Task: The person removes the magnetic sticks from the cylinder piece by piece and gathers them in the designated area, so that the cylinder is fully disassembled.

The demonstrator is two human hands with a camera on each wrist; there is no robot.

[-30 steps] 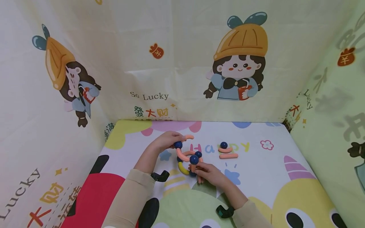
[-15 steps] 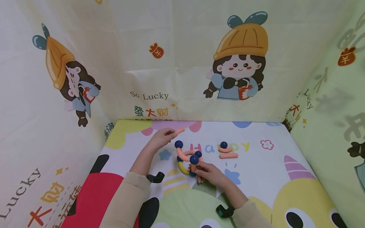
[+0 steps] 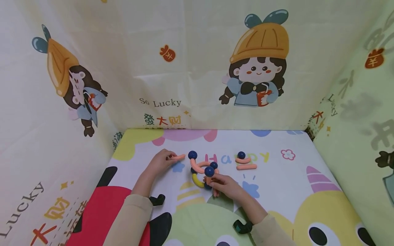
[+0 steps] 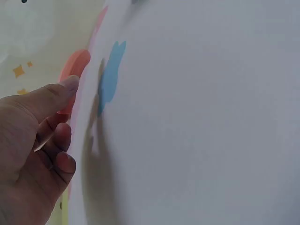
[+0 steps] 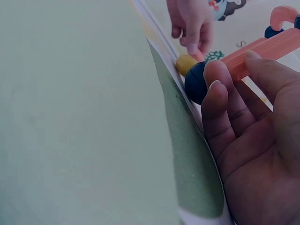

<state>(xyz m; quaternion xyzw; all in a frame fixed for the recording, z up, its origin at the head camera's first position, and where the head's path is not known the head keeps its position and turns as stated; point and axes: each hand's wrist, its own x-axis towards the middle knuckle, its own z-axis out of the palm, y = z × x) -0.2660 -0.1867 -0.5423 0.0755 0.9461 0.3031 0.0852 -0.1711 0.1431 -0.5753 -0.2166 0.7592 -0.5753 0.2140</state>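
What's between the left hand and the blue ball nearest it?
In the head view, the curved pink stick pinched by the left hand, then a narrow bare gap before the blue ball.

- head view: soft, pretty even light
- left wrist cam: dimmer, greyish, soft shadow [image 4: 101, 183] beside the left hand [image 4: 35, 140] on the tabletop [image 4: 206, 140]
- right wrist: dim too, left hand maybe slightly blurry

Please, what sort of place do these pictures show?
Perhaps a screened-off play corner, though nothing beyond it shows. Cartoon-printed cloth lines three sides of a brightly printed surface, and a person's right hand holds a rod-and-ball toy.
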